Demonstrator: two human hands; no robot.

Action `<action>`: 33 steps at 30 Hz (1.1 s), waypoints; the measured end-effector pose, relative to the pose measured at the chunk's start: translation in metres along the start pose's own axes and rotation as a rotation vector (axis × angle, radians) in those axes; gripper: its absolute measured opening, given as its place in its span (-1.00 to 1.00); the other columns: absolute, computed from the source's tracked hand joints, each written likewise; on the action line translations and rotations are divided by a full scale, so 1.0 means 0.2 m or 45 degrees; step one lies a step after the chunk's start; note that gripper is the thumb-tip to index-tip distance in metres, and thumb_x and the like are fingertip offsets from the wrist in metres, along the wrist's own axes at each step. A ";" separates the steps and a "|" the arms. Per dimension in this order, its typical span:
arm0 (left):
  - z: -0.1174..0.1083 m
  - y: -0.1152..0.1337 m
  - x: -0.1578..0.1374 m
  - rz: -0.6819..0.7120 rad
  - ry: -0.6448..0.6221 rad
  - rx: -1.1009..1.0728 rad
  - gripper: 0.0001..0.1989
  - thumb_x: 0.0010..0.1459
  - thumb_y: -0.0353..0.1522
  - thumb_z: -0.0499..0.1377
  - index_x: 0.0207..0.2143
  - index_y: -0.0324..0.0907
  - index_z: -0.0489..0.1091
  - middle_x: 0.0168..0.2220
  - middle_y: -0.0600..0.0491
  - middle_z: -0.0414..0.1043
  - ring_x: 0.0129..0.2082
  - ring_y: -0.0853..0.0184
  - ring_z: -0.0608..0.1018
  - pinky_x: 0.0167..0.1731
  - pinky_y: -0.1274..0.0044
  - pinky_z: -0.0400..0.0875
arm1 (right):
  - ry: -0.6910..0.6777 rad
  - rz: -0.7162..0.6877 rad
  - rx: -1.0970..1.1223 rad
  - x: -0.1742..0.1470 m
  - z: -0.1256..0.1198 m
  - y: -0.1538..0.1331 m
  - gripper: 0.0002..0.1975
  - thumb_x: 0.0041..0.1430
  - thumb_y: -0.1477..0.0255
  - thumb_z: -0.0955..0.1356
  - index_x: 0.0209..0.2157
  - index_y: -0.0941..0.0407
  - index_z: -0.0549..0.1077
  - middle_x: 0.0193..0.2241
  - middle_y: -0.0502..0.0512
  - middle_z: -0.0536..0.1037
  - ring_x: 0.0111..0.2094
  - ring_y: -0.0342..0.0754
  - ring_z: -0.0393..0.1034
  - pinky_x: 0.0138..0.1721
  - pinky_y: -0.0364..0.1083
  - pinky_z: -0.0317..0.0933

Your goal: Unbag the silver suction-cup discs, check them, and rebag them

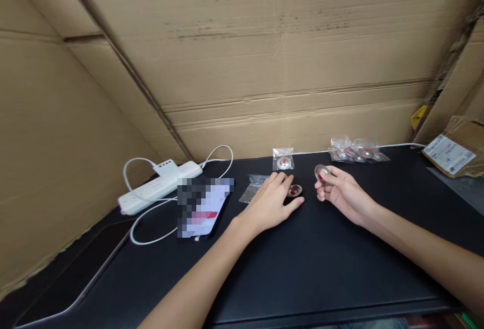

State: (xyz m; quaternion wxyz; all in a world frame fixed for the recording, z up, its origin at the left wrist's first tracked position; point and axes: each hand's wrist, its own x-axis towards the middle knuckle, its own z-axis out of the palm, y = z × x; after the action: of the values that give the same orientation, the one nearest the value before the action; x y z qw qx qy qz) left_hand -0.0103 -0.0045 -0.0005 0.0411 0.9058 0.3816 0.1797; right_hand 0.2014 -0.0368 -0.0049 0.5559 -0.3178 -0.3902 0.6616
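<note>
Between the thumb and fingers of my right hand (342,192) a round silvery metal disc with a red centre (318,173) is held up, tilted, above the black table. My left hand (273,202) lies low over the table with its fingers stretched and thumb apart. Beside its fingertips, in the gap toward the thumb, rests a dark-centred metal ring piece with a red part (296,190); whether a finger touches it I cannot tell. A clear plastic bag (250,187) lies partly under the left hand. Farther back is another disc in a clear bag (283,159).
Several bagged discs (355,150) lie at the back right, near a labelled brown package (454,150). On the left are a white power strip (162,186) with looping cables, a phone (212,208) and a dark flat device (75,273). Cardboard walls (264,66) enclose the table (302,268).
</note>
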 end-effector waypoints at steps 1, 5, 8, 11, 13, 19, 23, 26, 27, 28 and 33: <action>0.01 0.00 0.00 -0.014 -0.006 -0.027 -0.47 0.26 -0.09 0.08 0.09 -0.31 0.35 -0.10 -0.15 0.40 -0.04 0.08 0.43 0.06 0.22 0.32 | -0.006 -0.003 -0.009 0.00 0.00 0.00 -0.74 0.09 0.29 0.50 -0.32 0.12 0.41 -0.48 0.01 0.53 -0.51 -0.16 0.36 -0.41 -0.11 0.21; 0.03 -0.02 0.00 -0.047 -0.006 -0.121 -0.55 0.27 -0.11 0.07 0.04 -0.25 0.38 -0.15 -0.09 0.37 -0.10 0.15 0.47 0.00 0.28 0.36 | -0.011 -0.013 -0.056 -0.01 0.01 -0.01 -0.71 0.06 0.28 0.51 -0.32 0.12 0.41 -0.48 0.02 0.53 -0.52 -0.16 0.38 -0.42 -0.10 0.23; 0.04 -0.03 0.01 -0.103 0.000 -0.206 -0.58 0.25 -0.13 0.12 0.01 -0.23 0.41 -0.18 -0.07 0.37 -0.12 0.15 0.49 -0.07 0.30 0.41 | 0.012 0.016 -0.070 -0.01 0.01 -0.01 -0.71 0.05 0.27 0.52 -0.31 0.12 0.42 -0.48 0.03 0.54 -0.53 -0.15 0.39 -0.43 -0.10 0.24; 0.05 -0.02 0.01 -0.184 0.009 -0.277 -0.53 0.13 -0.11 0.24 -0.02 -0.23 0.43 -0.23 -0.04 0.37 -0.17 0.13 0.51 -0.13 0.30 0.44 | 0.024 0.037 -0.060 -0.01 0.01 -0.01 -0.72 0.07 0.27 0.50 -0.30 0.12 0.43 -0.49 0.04 0.55 -0.53 -0.14 0.40 -0.43 -0.10 0.26; 0.04 -0.02 0.01 -0.228 0.025 -0.300 -0.53 0.04 -0.11 0.31 -0.08 -0.21 0.45 -0.25 -0.03 0.37 -0.20 0.13 0.51 -0.16 0.29 0.44 | 0.026 0.042 -0.045 0.00 0.01 0.00 -0.73 0.11 0.25 0.48 -0.30 0.13 0.44 -0.49 0.07 0.56 -0.53 -0.12 0.41 -0.43 -0.08 0.27; 0.00 0.03 0.01 -0.239 0.133 -0.383 -0.63 0.02 -0.15 0.33 -0.19 -0.19 0.45 -0.22 0.00 0.39 -0.20 0.18 0.50 -0.14 0.31 0.41 | 0.055 0.011 -0.157 0.00 0.02 0.00 -0.74 0.10 0.25 0.47 -0.29 0.13 0.44 -0.48 0.10 0.58 -0.56 -0.09 0.43 -0.44 -0.06 0.27; -0.03 0.08 0.02 -0.147 0.157 -0.465 -0.72 0.11 -0.28 0.27 -0.12 -0.17 0.43 -0.32 0.07 0.46 -0.38 0.29 0.48 -0.29 0.42 0.41 | 0.039 -0.032 -0.314 -0.01 0.02 0.00 -0.71 0.11 0.24 0.47 -0.24 0.14 0.45 -0.50 0.09 0.57 -0.58 -0.11 0.41 -0.47 -0.07 0.26; -0.02 0.10 0.02 -0.187 0.166 -0.679 -0.69 0.10 -0.36 0.26 -0.07 -0.14 0.41 -0.32 0.09 0.47 -0.47 0.38 0.45 -0.41 0.50 0.38 | 0.020 -0.049 -0.325 -0.01 0.02 0.00 -0.70 0.10 0.27 0.47 -0.20 0.14 0.45 -0.49 0.08 0.57 -0.58 -0.13 0.41 -0.48 -0.09 0.27; -0.01 0.10 0.03 -0.223 0.182 -0.793 -0.66 0.07 -0.37 0.27 -0.06 -0.14 0.40 -0.30 0.08 0.47 -0.46 0.39 0.46 -0.43 0.52 0.38 | 0.019 -0.059 -0.332 -0.01 0.01 0.00 -0.69 0.10 0.27 0.47 -0.18 0.14 0.45 -0.49 0.08 0.57 -0.58 -0.13 0.40 -0.48 -0.09 0.27; -0.01 0.11 0.03 -0.265 0.187 -0.933 -0.63 0.05 -0.38 0.29 -0.05 -0.14 0.39 -0.29 0.08 0.47 -0.45 0.40 0.46 -0.46 0.54 0.37 | 0.020 -0.070 -0.341 -0.01 0.01 0.00 -0.68 0.10 0.28 0.48 -0.17 0.14 0.44 -0.49 0.08 0.57 -0.58 -0.14 0.40 -0.48 -0.10 0.28; -0.01 0.14 0.04 -0.486 0.057 -1.652 -0.58 0.00 -0.42 0.34 -0.07 -0.20 0.34 -0.38 0.09 0.42 -0.53 0.44 0.45 -0.61 0.61 0.32 | 0.027 -0.100 -0.392 -0.01 0.02 0.00 -0.67 0.10 0.27 0.47 -0.16 0.14 0.44 -0.50 0.07 0.57 -0.59 -0.14 0.41 -0.51 -0.12 0.28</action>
State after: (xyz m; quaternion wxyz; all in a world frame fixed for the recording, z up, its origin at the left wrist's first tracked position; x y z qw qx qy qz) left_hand 0.0131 -0.0199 0.0100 0.5998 0.6102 0.3506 0.3807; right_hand 0.1982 -0.0401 -0.0024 0.5300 -0.3907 -0.4933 0.5684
